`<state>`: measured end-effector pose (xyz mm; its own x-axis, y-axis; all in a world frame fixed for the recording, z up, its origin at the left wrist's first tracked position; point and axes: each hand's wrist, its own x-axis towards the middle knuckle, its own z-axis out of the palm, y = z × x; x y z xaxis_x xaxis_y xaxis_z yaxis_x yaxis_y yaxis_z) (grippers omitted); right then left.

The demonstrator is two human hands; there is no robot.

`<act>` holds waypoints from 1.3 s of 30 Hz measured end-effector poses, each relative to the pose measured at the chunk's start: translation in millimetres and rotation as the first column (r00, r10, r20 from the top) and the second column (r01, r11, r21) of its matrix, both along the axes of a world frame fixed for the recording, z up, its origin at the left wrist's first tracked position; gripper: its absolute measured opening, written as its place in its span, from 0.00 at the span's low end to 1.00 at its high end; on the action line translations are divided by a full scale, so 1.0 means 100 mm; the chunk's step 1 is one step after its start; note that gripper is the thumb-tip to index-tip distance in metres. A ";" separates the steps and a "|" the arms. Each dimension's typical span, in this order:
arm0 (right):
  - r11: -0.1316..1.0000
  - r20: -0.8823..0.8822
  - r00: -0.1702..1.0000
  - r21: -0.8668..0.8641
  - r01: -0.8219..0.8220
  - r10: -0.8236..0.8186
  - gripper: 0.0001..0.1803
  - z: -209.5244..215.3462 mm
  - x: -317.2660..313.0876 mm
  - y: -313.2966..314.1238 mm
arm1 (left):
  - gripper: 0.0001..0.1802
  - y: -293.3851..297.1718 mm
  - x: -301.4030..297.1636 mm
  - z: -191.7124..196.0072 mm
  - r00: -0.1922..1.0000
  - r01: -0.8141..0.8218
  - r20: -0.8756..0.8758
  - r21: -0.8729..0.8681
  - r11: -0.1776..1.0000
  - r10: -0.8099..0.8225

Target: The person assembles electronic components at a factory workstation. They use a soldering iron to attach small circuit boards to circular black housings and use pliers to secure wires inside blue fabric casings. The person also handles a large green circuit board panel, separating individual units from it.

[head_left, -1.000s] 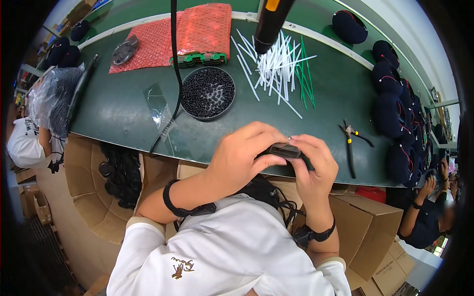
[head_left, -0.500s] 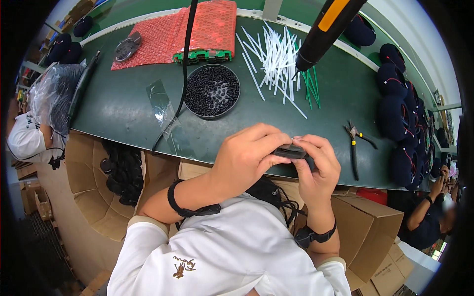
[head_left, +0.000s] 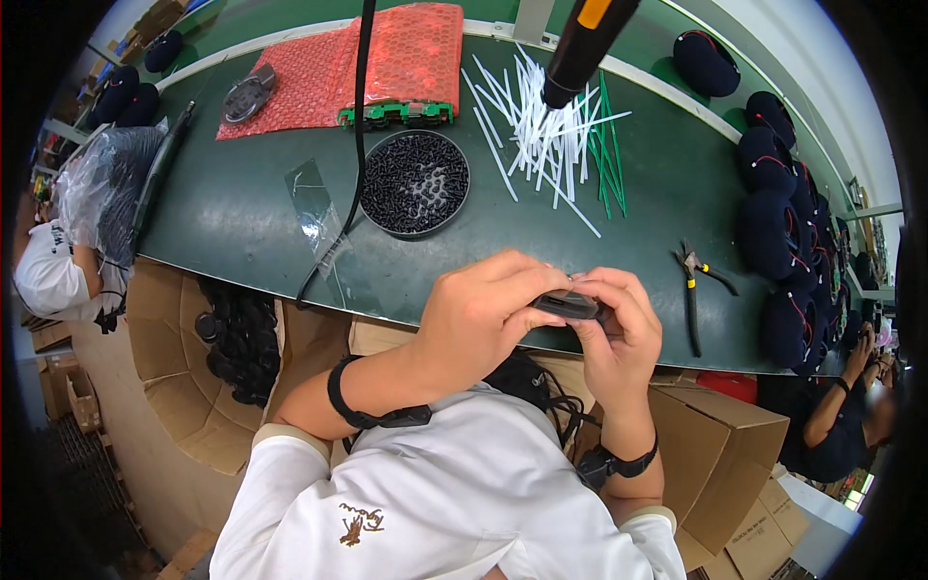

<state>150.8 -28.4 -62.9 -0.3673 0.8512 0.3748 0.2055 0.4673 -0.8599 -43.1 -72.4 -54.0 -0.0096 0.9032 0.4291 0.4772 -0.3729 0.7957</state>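
A small dark plastic housing (head_left: 568, 305) with a rounded outline is held between my two hands, just over the bench's front edge. My left hand (head_left: 481, 314) pinches its left end, thumb below and fingers above. At the other end, my right hand (head_left: 622, 324) grips it in the same way. The fingers cover much of the piece, so its far side is hidden. Above and beyond the hands hangs a black electric screwdriver (head_left: 578, 56) with an orange stripe. A round tray of small black screws (head_left: 391, 184) stands to the far left of my hands.
White plastic strips (head_left: 546, 135) and several green ones (head_left: 616, 159) lie beyond my hands. Yellow-and-black cutters (head_left: 692, 290) rest at right, near round dark padded pieces (head_left: 768, 232). Red bubble wrap (head_left: 411, 58) covers green boards (head_left: 401, 114). An open carton (head_left: 164, 358) holds black parts.
The hanging screwdriver has swung left and away from me, with its cable shifting slightly. The housing has tilted a little in my hands, which stay in nearly the same place.
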 end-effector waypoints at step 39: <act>0.953 0.443 0.880 0.151 -0.263 0.173 0.21 0.20 0.14 0.06 | 0.29 -0.21 -0.09 -0.13 0.925 0.064 -0.377 0.023 0.998 -0.051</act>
